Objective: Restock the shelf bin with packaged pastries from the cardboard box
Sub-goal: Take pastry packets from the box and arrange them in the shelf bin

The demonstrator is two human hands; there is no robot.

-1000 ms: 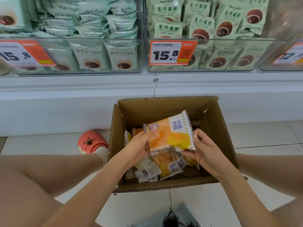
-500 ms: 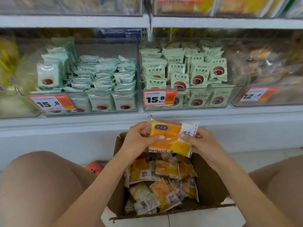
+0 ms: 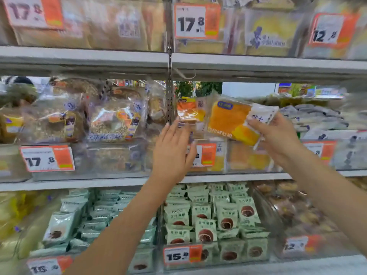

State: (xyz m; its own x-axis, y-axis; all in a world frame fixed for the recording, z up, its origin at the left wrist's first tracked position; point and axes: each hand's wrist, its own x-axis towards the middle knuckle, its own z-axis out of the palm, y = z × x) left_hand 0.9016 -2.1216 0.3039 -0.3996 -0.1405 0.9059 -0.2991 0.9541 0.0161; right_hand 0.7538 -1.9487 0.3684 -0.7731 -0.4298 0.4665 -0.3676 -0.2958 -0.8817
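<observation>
One pastry pack lifted from box to shelf bin, pinched by right hand; left hand released, open, empty. Drop next.

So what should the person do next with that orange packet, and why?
Probably ease the orange packet down into the clear bin just below it. The right hand pinches the packet by its white end above that bin, which already holds matching orange packets. The left hand reaches open-fingered toward those, likely to steady them.
</observation>
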